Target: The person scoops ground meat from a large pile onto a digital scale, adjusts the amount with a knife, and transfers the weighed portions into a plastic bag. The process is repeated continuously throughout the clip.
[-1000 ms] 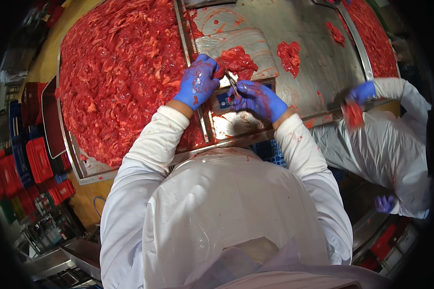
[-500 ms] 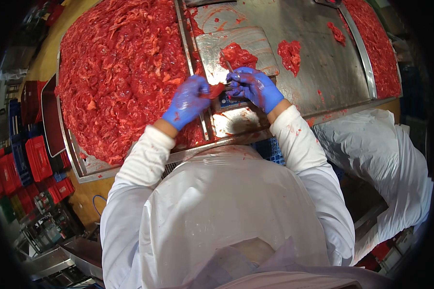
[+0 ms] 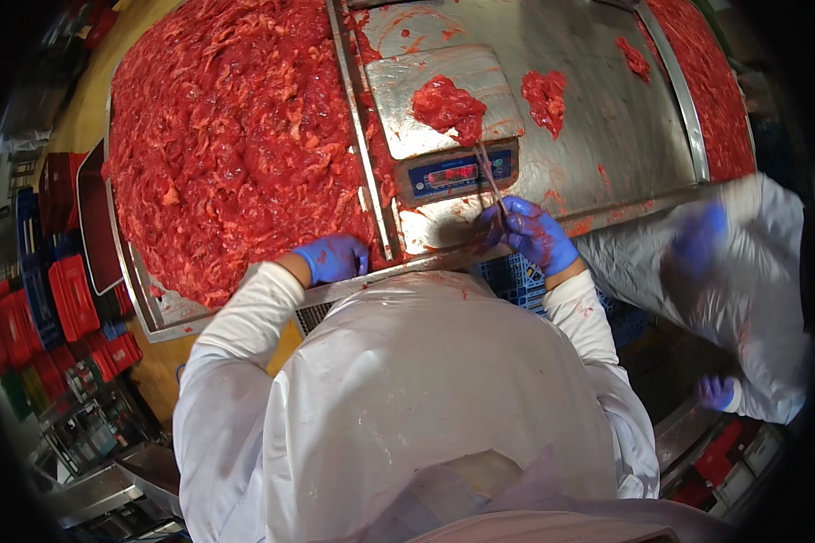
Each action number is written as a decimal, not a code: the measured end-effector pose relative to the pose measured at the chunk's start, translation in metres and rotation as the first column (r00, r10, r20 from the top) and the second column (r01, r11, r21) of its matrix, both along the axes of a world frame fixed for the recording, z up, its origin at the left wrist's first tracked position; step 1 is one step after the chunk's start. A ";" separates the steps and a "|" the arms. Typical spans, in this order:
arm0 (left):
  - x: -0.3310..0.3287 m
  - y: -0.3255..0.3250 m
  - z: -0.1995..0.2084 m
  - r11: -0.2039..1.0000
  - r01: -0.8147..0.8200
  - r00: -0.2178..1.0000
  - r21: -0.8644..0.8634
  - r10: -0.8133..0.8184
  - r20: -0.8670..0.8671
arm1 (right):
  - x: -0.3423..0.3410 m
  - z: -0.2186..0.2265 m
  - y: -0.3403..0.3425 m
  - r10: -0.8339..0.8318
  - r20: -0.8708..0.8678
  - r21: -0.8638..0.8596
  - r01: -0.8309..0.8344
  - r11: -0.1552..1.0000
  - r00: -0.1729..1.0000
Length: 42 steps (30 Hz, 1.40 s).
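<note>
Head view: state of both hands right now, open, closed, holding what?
Left hand: fingers curled, by the red meat; whether it holds anything cannot be told.
Right hand: closed on a slim metal tool.

Can't make out what kind of thin tool (image 3: 492, 176) that is, tbh, since the right grip (image 3: 532, 233) covers its near end. Underside of the left grip (image 3: 332, 259) is hidden too. Co-worker's upper glove (image 3: 700, 237) is just a blue smear, and the top edge chops off the big meat pile (image 3: 235, 136) and the desk (image 3: 598, 109).
</note>
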<state>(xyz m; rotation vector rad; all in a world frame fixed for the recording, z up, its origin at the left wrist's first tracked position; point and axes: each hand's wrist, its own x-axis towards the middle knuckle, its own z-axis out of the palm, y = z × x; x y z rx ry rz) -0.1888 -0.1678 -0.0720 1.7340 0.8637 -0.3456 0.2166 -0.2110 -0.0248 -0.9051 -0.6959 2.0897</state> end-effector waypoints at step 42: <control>-0.012 0.146 0.067 0.551 -0.657 0.702 0.515 0.696 0.152 | 0.039 -0.006 -0.018 -0.381 0.304 0.153 0.350 0.924 0.873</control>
